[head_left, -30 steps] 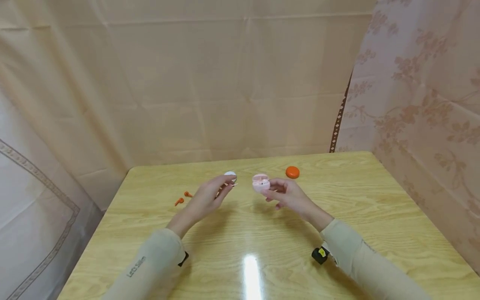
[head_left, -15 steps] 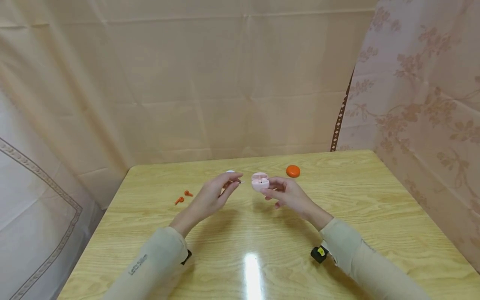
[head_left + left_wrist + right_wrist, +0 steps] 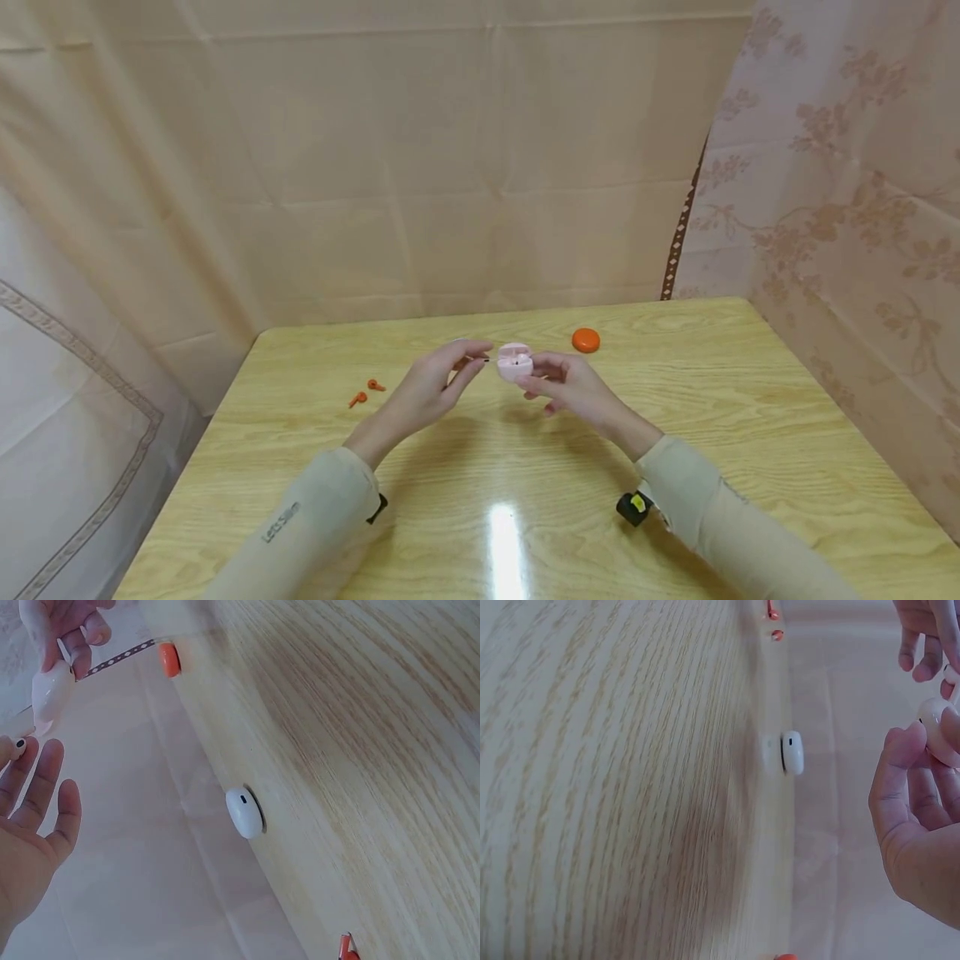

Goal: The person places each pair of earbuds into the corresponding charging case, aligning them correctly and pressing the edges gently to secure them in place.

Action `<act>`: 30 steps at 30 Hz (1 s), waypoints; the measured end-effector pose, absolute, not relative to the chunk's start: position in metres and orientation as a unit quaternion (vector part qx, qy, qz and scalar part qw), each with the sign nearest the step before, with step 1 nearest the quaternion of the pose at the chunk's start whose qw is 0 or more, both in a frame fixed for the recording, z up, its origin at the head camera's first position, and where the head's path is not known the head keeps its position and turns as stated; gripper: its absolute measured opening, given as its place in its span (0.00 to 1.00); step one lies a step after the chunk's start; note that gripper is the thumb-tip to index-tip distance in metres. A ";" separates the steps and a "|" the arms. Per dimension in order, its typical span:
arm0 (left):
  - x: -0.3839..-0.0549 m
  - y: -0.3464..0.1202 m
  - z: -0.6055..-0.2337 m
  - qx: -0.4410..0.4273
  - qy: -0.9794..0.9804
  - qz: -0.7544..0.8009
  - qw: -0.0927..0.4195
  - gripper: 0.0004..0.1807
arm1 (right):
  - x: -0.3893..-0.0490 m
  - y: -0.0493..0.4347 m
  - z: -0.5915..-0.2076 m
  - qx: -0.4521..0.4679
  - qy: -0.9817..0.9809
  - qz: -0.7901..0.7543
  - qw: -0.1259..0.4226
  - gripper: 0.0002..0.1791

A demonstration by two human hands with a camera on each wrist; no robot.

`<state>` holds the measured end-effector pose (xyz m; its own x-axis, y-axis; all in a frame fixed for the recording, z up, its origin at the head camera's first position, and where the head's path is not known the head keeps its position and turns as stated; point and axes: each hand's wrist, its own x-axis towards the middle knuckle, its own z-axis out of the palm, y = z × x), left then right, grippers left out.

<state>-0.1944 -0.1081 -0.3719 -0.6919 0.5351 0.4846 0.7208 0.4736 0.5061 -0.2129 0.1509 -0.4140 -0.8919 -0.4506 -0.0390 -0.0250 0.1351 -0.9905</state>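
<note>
In the head view my right hand (image 3: 581,390) holds a pale pink earbud case (image 3: 514,369) above the table, its lid raised and its inside facing up. Something pale and rounded shows in its right side, too small to tell. My left hand (image 3: 427,387) pinches a pale earbud (image 3: 19,745) between thumb and index finger, its stem pointing toward the case. At the case's left edge the two are very close; whether they touch I cannot tell. In the right wrist view, thumb and fingers grip the case (image 3: 934,724) from its side.
A white earbud case (image 3: 244,813) lies shut on the table near the back edge, mostly hidden behind my left hand in the head view. Two orange earbuds (image 3: 358,399) lie to the left. An orange case (image 3: 586,340) rests at the back right. Curtains hang behind the table (image 3: 480,467).
My left hand has moved right with the earbud, up to the pink case. The right hand has shifted slightly left with the case. The white case has become hidden behind the left hand.
</note>
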 end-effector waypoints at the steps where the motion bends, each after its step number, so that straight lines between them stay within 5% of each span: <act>1: -0.194 -0.108 -0.372 -0.371 -0.848 -0.355 0.131 0.16 | -0.213 0.151 -0.413 -0.163 0.735 -0.637 0.167 0.24; 13: -0.199 -0.100 -0.371 -0.385 -0.847 -0.350 0.112 0.14 | -0.211 0.148 -0.413 -0.156 0.734 -0.640 0.167 0.24; 30: -0.201 -0.095 -0.371 -0.449 -0.834 -0.269 0.175 0.13 | -0.209 0.148 -0.413 -0.167 0.733 -0.639 0.163 0.23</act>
